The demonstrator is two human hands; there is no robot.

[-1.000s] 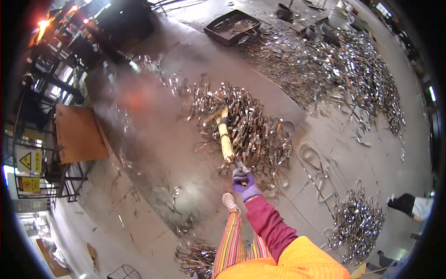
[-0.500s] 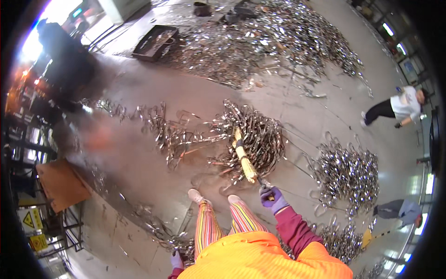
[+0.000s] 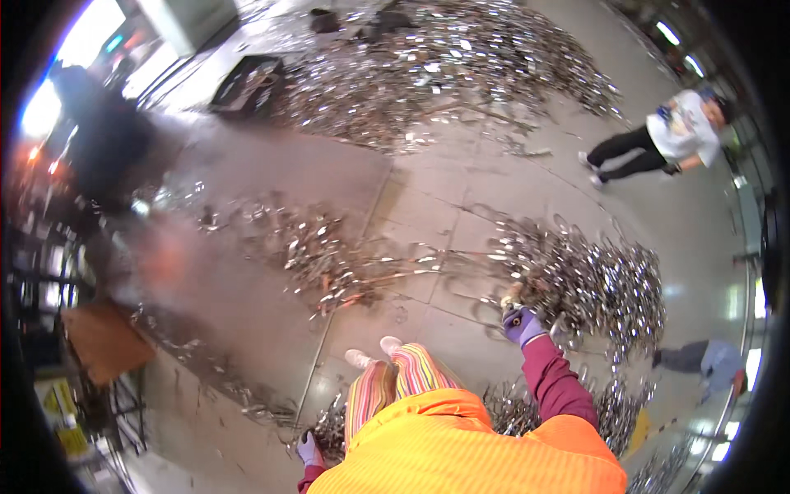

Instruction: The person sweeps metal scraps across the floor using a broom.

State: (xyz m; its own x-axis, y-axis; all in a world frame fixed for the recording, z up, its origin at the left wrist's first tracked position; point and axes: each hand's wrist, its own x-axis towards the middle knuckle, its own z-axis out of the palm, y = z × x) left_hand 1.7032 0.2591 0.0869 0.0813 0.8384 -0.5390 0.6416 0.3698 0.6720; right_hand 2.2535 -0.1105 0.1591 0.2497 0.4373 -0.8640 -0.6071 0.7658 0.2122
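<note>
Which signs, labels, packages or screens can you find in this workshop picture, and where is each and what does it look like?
Yellow sign: far lower left edge, by a dark frame; small, roughly rectangular, yellow with dark marks, too blurred to make out further.
No packages or screens can be made out.

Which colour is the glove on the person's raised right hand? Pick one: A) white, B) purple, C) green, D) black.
B: the right hand, stretched toward the heap of shiny metal pieces, wears a purple glove above a maroon sleeve.
</note>
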